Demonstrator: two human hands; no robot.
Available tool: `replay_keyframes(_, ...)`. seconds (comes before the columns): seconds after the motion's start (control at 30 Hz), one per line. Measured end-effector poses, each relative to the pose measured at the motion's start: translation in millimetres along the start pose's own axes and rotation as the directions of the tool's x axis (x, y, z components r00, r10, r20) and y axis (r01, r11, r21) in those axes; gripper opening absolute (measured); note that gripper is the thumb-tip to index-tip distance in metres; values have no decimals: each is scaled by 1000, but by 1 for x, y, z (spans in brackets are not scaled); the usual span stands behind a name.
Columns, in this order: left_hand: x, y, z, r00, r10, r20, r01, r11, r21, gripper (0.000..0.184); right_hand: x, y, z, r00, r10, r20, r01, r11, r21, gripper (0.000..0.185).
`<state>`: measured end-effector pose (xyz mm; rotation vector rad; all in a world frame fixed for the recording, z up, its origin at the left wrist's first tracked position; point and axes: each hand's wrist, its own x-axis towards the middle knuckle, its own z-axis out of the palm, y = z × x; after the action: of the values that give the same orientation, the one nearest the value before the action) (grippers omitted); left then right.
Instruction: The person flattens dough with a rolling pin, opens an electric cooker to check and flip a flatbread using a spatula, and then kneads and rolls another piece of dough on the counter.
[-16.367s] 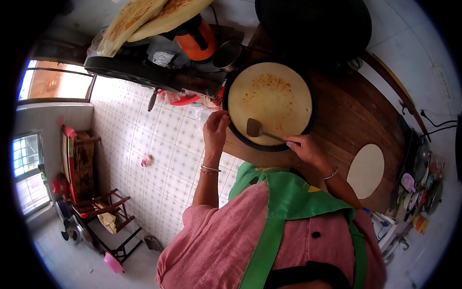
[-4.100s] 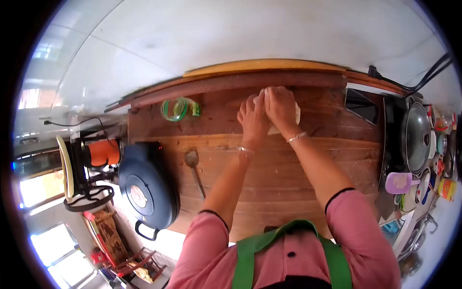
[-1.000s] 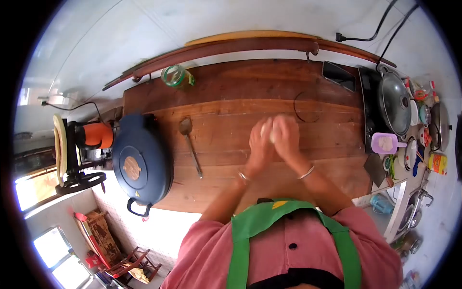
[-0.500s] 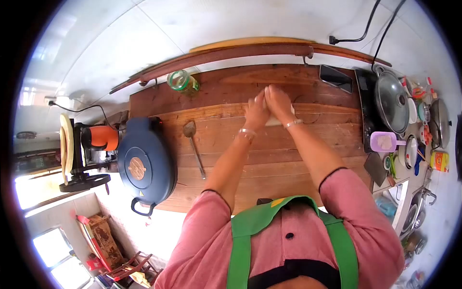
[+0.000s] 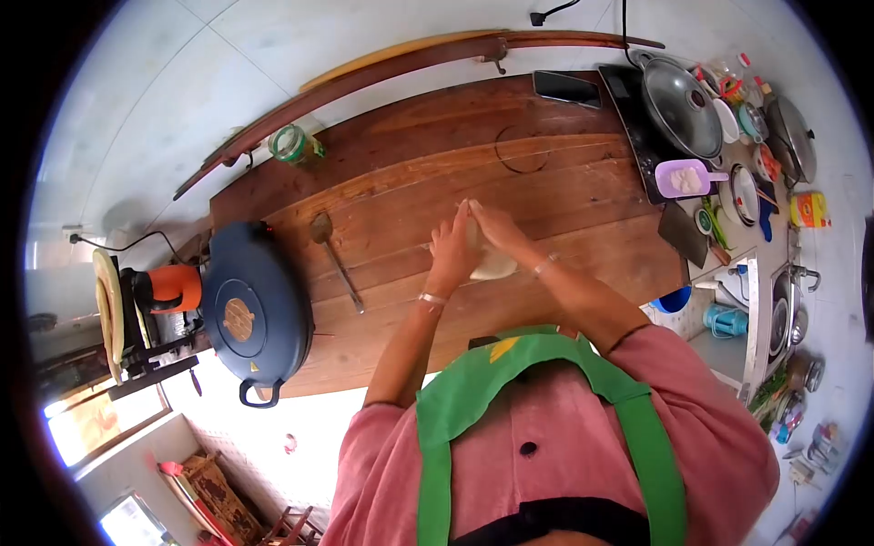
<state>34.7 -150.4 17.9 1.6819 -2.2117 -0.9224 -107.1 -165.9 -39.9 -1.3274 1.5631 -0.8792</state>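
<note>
A pale lump of dough [image 5: 494, 265] lies on the wooden table, partly covered by both hands. My left hand [image 5: 452, 250] is against its left side, with its fingers pointing away from me. From the right, my right hand [image 5: 499, 229] closes over the dough. The two hands meet at the fingertips, forming a peak, and some dough shows between them. To the left of my hands rests a metal spoon [image 5: 337, 264] with a long handle.
A dark blue electric griddle [image 5: 259, 309] sits at the table's left edge. A jar with a green rim [image 5: 289, 144] and a black phone [image 5: 566, 88] are along the back. On the right are a lidded pan [image 5: 681, 107], a purple scoop [image 5: 683, 179] and a cleaver [image 5: 683, 232].
My hands have drawn closer to my body and slightly left, and more of the dough shows. The camera view has shifted and turned, moving the surroundings in the picture.
</note>
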Motion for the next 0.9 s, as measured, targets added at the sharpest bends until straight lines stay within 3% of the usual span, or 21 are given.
replay_keyframes(0.03, -11, 2, -8, 978, 184, -98, -203, 949, -240, 75, -19, -27, -15, 999, -19, -49, 20, 999, 32, 25)
replay_keyframes(0.07, -26, 3, -9, 918, 320, -235, -394, 806, -442, 76, -39, -43, -23, 995, -33, -90, 39, 997, 63, 24)
replay_keyframes(0.1, -42, -4, 8, 921, 314, -230, -386, 808, -445, 76, -59, -44, -17, 996, -26, -85, 32, 997, 65, 24)
replay_keyframes(0.17, -69, -25, 70, 896, 225, -383, -308, 936, -170, 77, -79, -45, -6, 905, -408, -117, 338, 859, -385, 22)
replay_keyframes(0.2, -77, -27, 93, 879, 137, -456, -215, 969, -124, 73, -69, -40, -2, 905, -408, -119, 339, 862, -377, 22)
replay_keyframes(0.27, -67, -17, 77, 916, 11, -402, -26, 999, -33, 73, -48, -24, 9, 730, -676, -97, 603, 705, -373, 20)
replay_keyframes(0.3, -56, -15, 68, 916, 3, -400, -17, 999, -29, 73, -32, -33, 2, 835, -547, 52, 505, 727, -465, 15)
replay_keyframes(0.33, -39, -14, 57, 940, -14, -342, 1, 999, -36, 74, -19, -31, 3, 837, -544, 59, 508, 731, -456, 15)
replay_keyframes(0.4, -4, -19, 45, 975, -51, -218, 47, 999, -21, 77, 7, -25, 11, 885, -460, -76, 363, 782, -507, 13)
replay_keyframes(0.47, 23, -24, 35, 992, -70, -108, 75, 996, 44, 79, 24, -19, 18, 867, -442, -232, 266, 802, -534, 15)
replay_keyframes(0.53, 32, -21, 29, 995, -83, -62, 88, 993, 76, 81, 33, -18, 13, 923, -329, -201, 201, 855, -478, 20)
replay_keyframes(0.57, 34, -17, 21, 997, -13, -76, 18, 998, 56, 83, 24, -23, 8, 928, -324, -186, 203, 856, -475, 20)
replay_keyframes(0.6, 34, -13, 11, 993, 66, -100, -63, 997, 39, 85, 21, -37, -11, 989, -147, -34, 144, 985, -92, 22)
replay_keyframes(0.63, 28, -7, 0, 992, 62, -110, -58, 998, 37, 85, 22, -52, -28, 983, -36, 180, -16, 961, 277, 23)
replay_keyframes(0.7, -4, 2, -13, 945, 213, -248, -293, 890, -350, 87, -7, -65, -43, 987, 60, 152, -80, 988, 132, 21)
replay_keyframes(0.73, -23, 4, -2, 954, 176, -242, -242, 931, -274, 84, -26, -61, -32, 987, -161, 15, 162, 980, -112, 20)
replay_keyframes(0.77, -40, 7, 17, 960, 143, -241, -192, 963, -192, 80, -40, -55, -21, 912, -404, -66, 354, 859, -370, 19)
replay_keyframes(0.8, -54, 5, 46, 937, 123, -327, -182, 971, -156, 78, -46, -51, -16, 912, -405, -65, 357, 861, -363, 19)
replay_keyframes(0.83, -57, -1, 67, 906, 110, -408, -173, 978, -120, 75, -48, -46, -12, 818, -571, -65, 515, 778, -361, 18)
replay_keyframes(0.87, -45, -7, 69, 906, 114, -408, -174, 978, -115, 75, -43, -40, -10, 692, -718, -67, 654, 664, -362, 17)
replay_keyframes(0.9, -34, -12, 72, 923, 9, -384, -54, 993, -107, 73, -26, -33, -6, 691, -720, -70, 655, 664, -361, 17)
